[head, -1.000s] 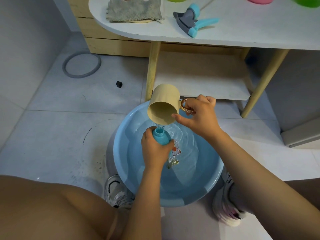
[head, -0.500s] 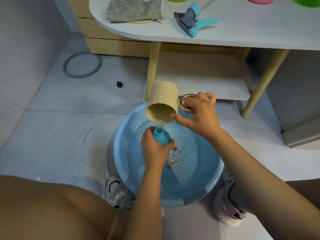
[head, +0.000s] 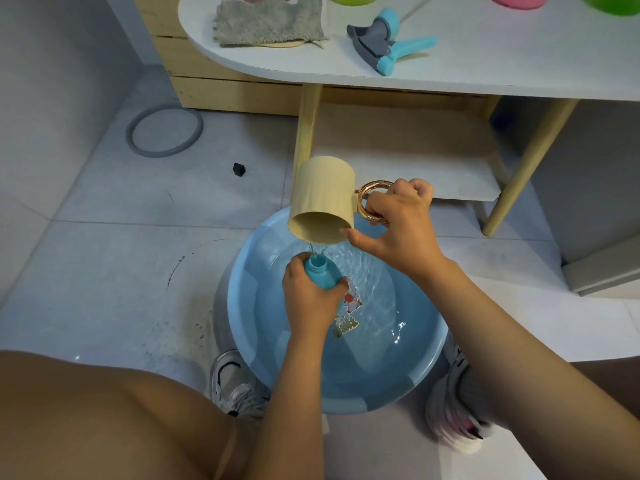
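Note:
My left hand (head: 310, 299) grips a small turquoise bottle (head: 321, 271) with its open neck up, held over a blue basin (head: 426, 348) of water on the floor. My right hand (head: 398, 226) holds a beige cup (head: 323, 200) by its copper ring handle (head: 369, 206), thumb against the rim. The cup is tipped mouth-down just above the bottle, and a thin stream of water runs from its rim onto the bottle's neck. Most of the bottle's body is hidden in my left hand.
A white table (head: 485, 60) with wooden legs stands beyond the basin, bearing a grey cloth (head: 266, 22) and a blue-grey spray head (head: 384, 43). A grey ring (head: 164, 133) and a small black cube (head: 239, 169) lie on the tiled floor. My shoes flank the basin.
The cup has tipped a little further and risen slightly, exposing more of its ring handle. The bottle stays in the same place under the stream.

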Tool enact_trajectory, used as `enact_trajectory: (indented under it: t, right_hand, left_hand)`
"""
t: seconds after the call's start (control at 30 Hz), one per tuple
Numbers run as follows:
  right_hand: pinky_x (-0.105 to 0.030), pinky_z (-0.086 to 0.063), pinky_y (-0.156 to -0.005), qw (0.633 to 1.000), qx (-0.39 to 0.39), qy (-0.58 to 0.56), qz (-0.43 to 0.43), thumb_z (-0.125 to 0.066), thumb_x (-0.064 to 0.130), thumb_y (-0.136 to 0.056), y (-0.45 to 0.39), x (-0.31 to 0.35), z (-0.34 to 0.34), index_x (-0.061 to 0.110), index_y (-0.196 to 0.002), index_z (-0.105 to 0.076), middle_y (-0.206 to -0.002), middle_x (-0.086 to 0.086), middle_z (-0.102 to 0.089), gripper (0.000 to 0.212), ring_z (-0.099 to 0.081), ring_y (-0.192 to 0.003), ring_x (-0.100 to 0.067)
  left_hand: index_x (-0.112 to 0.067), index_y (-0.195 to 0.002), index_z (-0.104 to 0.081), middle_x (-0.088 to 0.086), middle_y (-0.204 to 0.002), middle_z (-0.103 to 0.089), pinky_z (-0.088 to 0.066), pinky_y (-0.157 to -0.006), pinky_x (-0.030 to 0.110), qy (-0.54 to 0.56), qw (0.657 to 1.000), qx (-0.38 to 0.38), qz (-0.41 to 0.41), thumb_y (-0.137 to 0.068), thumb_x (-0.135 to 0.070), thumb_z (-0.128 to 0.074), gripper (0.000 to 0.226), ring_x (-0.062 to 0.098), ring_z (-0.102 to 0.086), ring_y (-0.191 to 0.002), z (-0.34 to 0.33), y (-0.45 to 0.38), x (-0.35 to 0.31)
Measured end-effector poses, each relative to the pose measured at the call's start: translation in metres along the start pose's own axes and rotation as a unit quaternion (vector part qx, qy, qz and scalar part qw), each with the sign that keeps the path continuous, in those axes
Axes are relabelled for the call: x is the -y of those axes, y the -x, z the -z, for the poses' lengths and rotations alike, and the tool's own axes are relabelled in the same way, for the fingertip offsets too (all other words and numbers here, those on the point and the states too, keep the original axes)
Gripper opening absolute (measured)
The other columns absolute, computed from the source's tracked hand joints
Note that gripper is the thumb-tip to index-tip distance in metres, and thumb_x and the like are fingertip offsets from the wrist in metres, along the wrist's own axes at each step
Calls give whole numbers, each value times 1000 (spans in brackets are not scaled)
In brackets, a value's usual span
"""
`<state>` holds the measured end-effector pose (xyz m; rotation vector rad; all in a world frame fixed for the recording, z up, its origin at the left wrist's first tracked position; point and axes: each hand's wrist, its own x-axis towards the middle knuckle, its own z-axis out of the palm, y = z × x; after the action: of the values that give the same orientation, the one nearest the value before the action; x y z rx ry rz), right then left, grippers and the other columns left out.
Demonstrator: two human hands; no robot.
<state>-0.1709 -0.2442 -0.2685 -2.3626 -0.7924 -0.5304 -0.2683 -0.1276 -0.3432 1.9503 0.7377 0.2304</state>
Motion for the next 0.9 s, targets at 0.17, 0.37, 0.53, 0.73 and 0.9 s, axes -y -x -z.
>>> enact_trajectory:
  t: [0.17,0.37,0.53,0.73,0.9]
  right_hand:
    - [-25,-15,-81,1000,-9,9,20,-62,54,-72,0,-3,-1,15,-61,-44,-63,9,-33,45,-20,-72,-5]
    - [-32,-22,-86,999,-5,11,50,-65,51,-72,-1,-5,-1,15,-64,-46,-63,11,-35,41,-21,-73,-5]
    - [-31,-24,-87,997,-14,9,81,-70,44,-73,-1,-4,0,16,-65,-46,-65,12,-35,38,-25,-71,-8]
    - [-36,-27,-89,994,-33,-2,107,-76,40,-71,1,-7,-3,16,-68,-48,-69,11,-36,36,-38,-74,-15]
    - [-38,-30,-98,991,-22,-26,126,-75,36,-73,1,-6,-2,12,-68,-51,-67,3,-47,34,-43,-78,-18]
  left_hand:
    - [-18,-116,-49,-1,-117,-54,-48,-85,30,-5,1000,-4,-2,-63,-28,-87,66,18,-52,-107,0,-1,-1]
    - [-17,-119,-48,-1,-118,-53,-44,-84,26,-2,1000,0,6,-64,-28,-86,67,18,-51,-108,0,-1,-3]
    - [-18,-120,-48,0,-120,-53,-46,-86,29,1,1000,-2,12,-64,-28,-86,69,19,-52,-109,0,-2,-3]
    - [-18,-118,-49,-1,-117,-54,-48,-87,32,7,1000,-7,9,-63,-28,-86,67,19,-52,-108,0,-3,-2]
    - [-19,-120,-48,-1,-118,-54,-50,-88,34,12,1000,-7,8,-64,-28,-85,67,19,-53,-109,0,-2,-3]
